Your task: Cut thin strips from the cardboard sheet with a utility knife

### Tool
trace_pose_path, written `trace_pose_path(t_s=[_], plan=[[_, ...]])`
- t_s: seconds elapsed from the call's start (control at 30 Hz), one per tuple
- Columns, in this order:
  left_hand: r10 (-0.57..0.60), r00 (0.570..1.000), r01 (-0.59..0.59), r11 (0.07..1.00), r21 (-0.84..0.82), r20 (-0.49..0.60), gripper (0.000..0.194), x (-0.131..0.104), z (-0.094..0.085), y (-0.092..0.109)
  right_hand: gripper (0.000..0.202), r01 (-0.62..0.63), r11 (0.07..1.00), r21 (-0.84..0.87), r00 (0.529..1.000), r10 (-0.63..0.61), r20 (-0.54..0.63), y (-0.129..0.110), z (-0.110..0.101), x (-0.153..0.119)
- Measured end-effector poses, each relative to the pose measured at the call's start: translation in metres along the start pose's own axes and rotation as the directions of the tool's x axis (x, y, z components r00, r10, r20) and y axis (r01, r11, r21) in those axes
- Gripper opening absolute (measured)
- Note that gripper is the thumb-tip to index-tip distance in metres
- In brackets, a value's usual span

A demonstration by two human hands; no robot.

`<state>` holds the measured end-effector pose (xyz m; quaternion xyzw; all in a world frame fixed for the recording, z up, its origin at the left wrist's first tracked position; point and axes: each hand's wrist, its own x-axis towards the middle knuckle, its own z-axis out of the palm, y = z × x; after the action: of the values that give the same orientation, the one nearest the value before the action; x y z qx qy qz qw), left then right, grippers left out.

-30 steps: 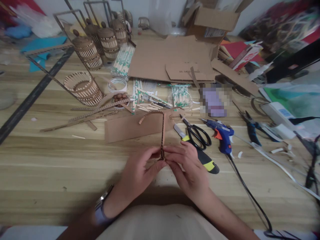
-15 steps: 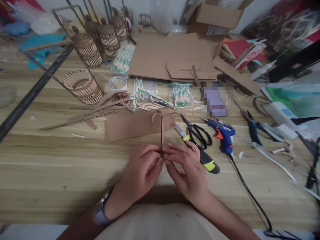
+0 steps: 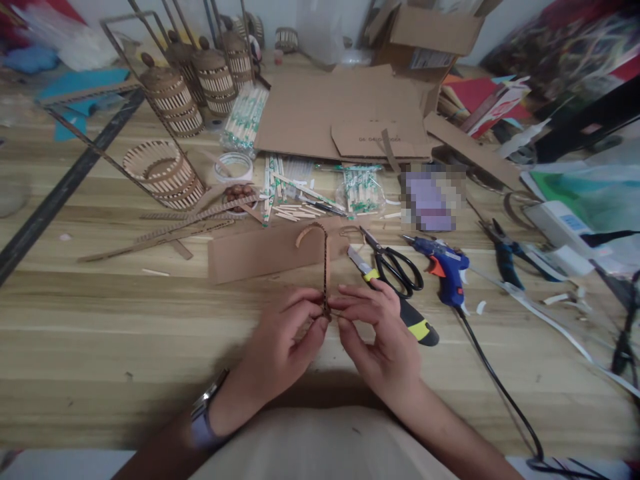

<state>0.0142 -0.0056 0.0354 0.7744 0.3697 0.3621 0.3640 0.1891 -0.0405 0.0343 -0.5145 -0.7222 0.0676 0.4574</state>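
Between my two hands, low over the table's front, stands a narrow corrugated cardboard strip (image 3: pixel 327 260); its far end curls over to the left like a hook. My left hand (image 3: pixel 287 333) pinches the near end between thumb and fingers. From the other side, my right hand (image 3: pixel 377 330) meets the same end with its fingertips closed on it. The near end looks rolled or folded, though fingers cover most of it. Beyond the strip lies a flat cardboard piece (image 3: pixel 260 250). A utility knife (image 3: pixel 420 325) and black-handled scissors (image 3: pixel 400 267) lie beside my right hand.
A blue glue gun (image 3: pixel 450 270) with its cord, and pliers (image 3: pixel 507 260), lie at the right. Cardboard strips (image 3: pixel 195 217), a slatted basket (image 3: pixel 165 173) and several lidded stick lanterns (image 3: pixel 173 100) are at the left. Packs of sticks (image 3: pixel 361 190) and cardboard sheets (image 3: pixel 300 113) lie behind.
The strip's curled end has swung a little and opens wider to the left. My right thumb has drawn slightly away from the left one; both hands remain at the near end.
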Motion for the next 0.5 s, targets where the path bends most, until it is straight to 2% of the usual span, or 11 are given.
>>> trace_pose_path(t_s=[0.13, 0.27, 0.4, 0.5], plan=[[-0.034, 0.999, 0.035, 0.998, 0.046, -0.009, 0.011, 0.0, 0.001, -0.003, 0.021, 0.066, 0.997, -0.037, 0.998, -0.065, 0.025, -0.001, 0.0, -0.001], [-0.063, 0.998, 0.065, 0.994, 0.084, -0.017, 0.017, 0.001, 0.004, -0.005, 0.025, 0.112, 0.99, -0.08, 0.993, -0.11, 0.034, -0.001, 0.004, -0.004], [-0.182, 0.983, 0.181, 0.983, 0.017, 0.038, 0.02, 0.001, 0.007, -0.006, 0.021, 0.145, 0.978, -0.153, 0.989, -0.139, 0.045, -0.002, 0.01, -0.007], [-0.208, 0.978, 0.208, 0.978, 0.006, 0.031, 0.019, 0.001, 0.007, -0.006, 0.018, 0.159, 0.97, -0.181, 0.987, -0.152, 0.05, -0.003, 0.012, -0.008]])
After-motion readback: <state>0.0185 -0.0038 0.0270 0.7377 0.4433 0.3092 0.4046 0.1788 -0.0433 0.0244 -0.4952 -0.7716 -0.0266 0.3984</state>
